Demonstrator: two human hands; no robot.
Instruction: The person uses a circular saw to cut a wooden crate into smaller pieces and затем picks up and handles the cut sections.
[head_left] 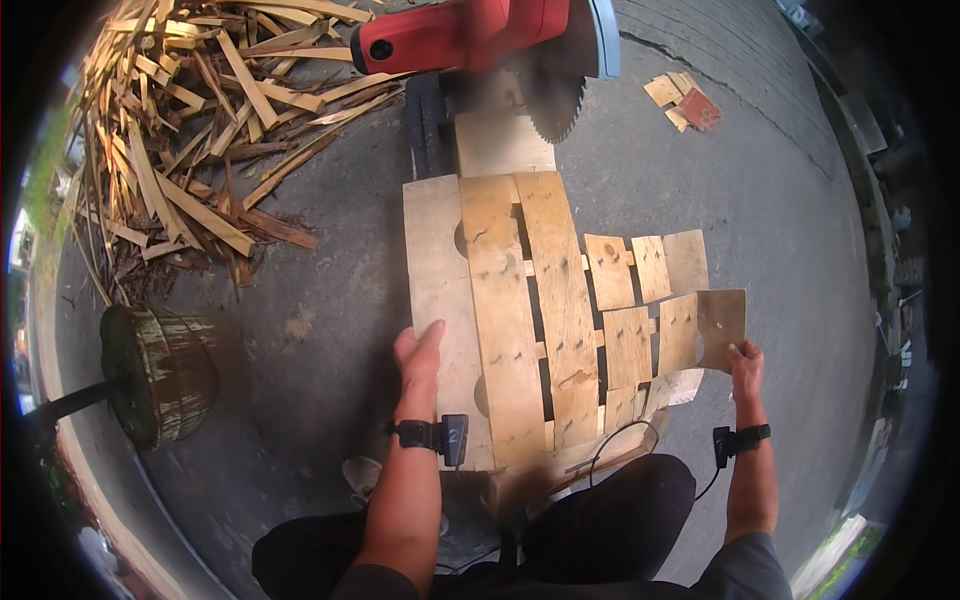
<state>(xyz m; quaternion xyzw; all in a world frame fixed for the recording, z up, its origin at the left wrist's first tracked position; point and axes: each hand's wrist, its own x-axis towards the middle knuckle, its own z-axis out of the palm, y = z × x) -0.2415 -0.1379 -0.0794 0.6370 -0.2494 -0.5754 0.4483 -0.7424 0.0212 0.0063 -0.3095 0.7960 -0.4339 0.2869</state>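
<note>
Here I am with both hands on a slatted wooden panel, which sits right in front of my body, over the paved ground, well in from its left edge. My left hand is closed on the panel's left edge: thumb on top of the wide pale board, the other fingers mostly wrapped out of sight. Way across, my right hand pinches the near right corner of the brownish end piece. Why so wide apart? I'd say it's balance: short blocks make the right side stick out, so one grip alone would probably let it tip or twist.

The panel's far edge reaches toward the saw, just short of its toothed blade, and both my hands are well apart from those teeth, a sensible place to hold. The near edge comes in close by my knees, perhaps for steadiness; what bears the weight underneath, I can't tell. Over toward the ground's far left, the scrap pile lies apart from my working space, likely so nothing snags.
</note>
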